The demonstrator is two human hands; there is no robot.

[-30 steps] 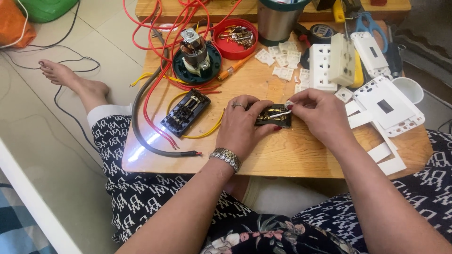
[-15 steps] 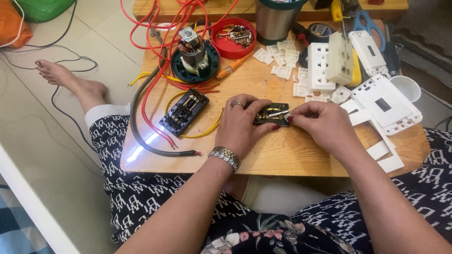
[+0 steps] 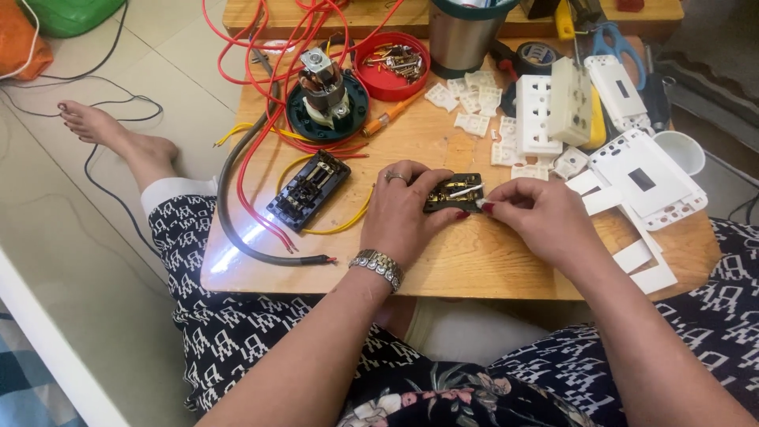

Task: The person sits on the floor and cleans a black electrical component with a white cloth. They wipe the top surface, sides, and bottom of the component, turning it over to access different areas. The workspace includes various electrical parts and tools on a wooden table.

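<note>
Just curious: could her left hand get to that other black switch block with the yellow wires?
Probably yes. The second black switch block lies uncovered on the table, just left of the left hand, which now steadies the black part.

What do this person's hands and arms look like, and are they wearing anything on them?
Both arms are bare, with no sleeves in view. The left hand has a ring on one finger and a silver metal link watch band at the wrist. The right hand shows red-painted fingernails and no jewellery that I can see.

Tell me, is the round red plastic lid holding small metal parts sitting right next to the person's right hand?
No, the round red plastic lid sits at the wooden table's far side, well apart from the right hand.
</note>
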